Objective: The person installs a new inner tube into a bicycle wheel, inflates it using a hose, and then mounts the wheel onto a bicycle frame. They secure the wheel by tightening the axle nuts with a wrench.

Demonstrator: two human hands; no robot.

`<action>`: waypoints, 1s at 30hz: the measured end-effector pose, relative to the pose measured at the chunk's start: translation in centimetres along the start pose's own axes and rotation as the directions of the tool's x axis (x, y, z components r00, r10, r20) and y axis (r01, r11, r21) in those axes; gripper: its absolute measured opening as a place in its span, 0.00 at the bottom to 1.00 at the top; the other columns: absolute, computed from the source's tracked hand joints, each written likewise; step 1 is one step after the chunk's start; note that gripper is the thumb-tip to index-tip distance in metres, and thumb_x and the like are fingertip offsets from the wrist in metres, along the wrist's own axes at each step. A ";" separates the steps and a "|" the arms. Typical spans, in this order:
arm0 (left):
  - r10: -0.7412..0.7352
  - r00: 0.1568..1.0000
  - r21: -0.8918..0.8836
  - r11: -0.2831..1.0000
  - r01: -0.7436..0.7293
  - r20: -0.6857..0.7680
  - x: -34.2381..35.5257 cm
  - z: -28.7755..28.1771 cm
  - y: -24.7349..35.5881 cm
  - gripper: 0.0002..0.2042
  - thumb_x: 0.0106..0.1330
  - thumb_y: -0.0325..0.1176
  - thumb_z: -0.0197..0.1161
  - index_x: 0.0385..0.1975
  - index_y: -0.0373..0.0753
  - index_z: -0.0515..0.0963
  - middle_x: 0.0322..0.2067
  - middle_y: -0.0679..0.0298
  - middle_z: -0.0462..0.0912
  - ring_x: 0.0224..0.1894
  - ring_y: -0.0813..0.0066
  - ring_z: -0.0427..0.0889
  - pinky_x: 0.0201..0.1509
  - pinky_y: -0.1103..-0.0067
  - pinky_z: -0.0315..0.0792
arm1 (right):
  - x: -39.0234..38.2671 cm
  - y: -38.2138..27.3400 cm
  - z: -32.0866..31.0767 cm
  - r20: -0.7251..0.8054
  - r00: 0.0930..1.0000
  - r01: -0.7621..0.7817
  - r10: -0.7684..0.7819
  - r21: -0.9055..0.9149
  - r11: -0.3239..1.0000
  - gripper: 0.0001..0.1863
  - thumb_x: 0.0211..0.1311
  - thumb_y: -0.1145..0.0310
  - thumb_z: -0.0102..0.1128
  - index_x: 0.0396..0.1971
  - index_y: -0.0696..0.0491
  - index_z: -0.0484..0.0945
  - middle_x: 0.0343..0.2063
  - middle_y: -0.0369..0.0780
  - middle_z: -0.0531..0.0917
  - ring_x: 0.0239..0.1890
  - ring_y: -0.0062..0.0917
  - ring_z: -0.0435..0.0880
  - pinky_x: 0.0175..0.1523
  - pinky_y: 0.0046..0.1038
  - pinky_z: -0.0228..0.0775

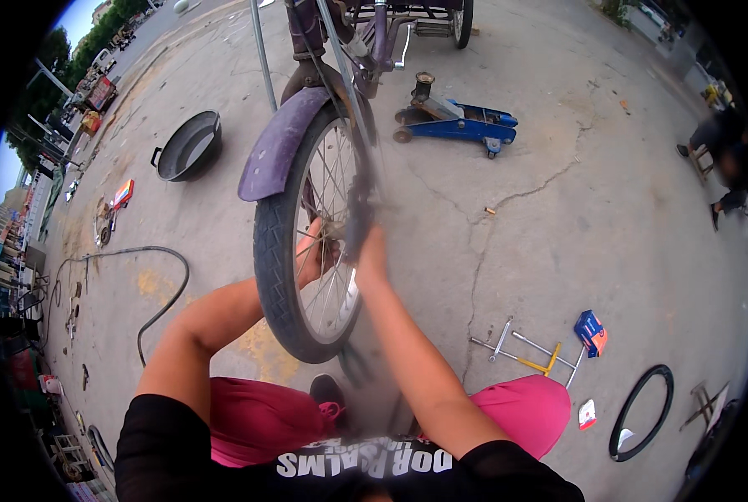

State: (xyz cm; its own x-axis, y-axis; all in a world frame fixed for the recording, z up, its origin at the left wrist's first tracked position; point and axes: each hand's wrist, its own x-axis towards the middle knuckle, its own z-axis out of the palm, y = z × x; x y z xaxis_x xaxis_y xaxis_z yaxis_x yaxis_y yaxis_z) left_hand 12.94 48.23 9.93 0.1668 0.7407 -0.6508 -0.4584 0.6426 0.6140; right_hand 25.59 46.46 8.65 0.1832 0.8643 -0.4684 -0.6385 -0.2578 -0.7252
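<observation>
A front wheel (271, 276) with a black tyre and thin spokes stands upright before me, under a purple mudguard (282, 138) and fork. My left hand (314, 255) comes in from the left side to the hub (333, 231); seen partly through the spokes, its fingers are curled close beside the axle. What they grip there cannot be made out. On the wheel's right side, my right hand (373, 253) reaches up to the hub end. Its fingers are hidden by a blurred dark patch around the fork end.
A blue floor jack (458, 125) stands behind the wheel to the right. To the left are a black basin (190, 146) and a hose (187, 266). T-handled wrenches (531, 364), a blue box (591, 333) and a loose tyre (642, 412) lie at right. A seated person (721, 163) is farther off.
</observation>
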 end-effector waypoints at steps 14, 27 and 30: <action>0.167 0.984 0.147 0.977 -0.157 -0.064 -0.6 -0.6 0.6 0.25 0.70 0.57 0.47 0.27 0.40 0.74 0.19 0.67 0.70 0.21 0.74 0.70 0.24 0.75 0.68 | -1.8 -1.1 1.1 0.158 0.984 -0.074 0.077 -0.024 0.997 0.26 0.69 0.45 0.32 0.42 0.52 0.71 0.30 0.39 0.79 0.23 0.27 0.81 0.24 0.27 0.74; 0.184 0.950 0.051 0.978 -0.203 0.253 -1.1 -1.2 0.3 0.18 0.70 0.55 0.51 0.34 0.46 0.74 0.27 0.70 0.77 0.28 0.76 0.72 0.38 0.76 0.69 | -2.2 -1.6 -4.5 0.248 0.961 -0.102 0.122 -0.092 0.990 0.35 0.69 0.41 0.41 0.62 0.55 0.62 0.49 0.42 0.75 0.43 0.31 0.80 0.49 0.37 0.75; 0.132 0.966 0.080 0.985 -0.153 0.222 -0.7 -1.6 0.5 0.19 0.71 0.55 0.48 0.35 0.45 0.75 0.26 0.70 0.77 0.29 0.75 0.74 0.42 0.75 0.71 | -2.8 -1.1 -5.4 0.152 0.987 0.103 -0.052 -0.353 0.930 0.33 0.68 0.46 0.49 0.60 0.60 0.65 0.48 0.43 0.76 0.42 0.27 0.79 0.45 0.30 0.76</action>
State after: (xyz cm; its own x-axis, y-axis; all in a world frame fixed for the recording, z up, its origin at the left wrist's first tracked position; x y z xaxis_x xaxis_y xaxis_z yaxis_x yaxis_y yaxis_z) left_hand 11.19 47.75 9.98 0.2945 0.8438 -0.4486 -0.4070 0.5354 0.7401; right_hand 29.78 41.98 8.07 0.1006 0.9320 -0.3483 -0.3114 -0.3030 -0.9007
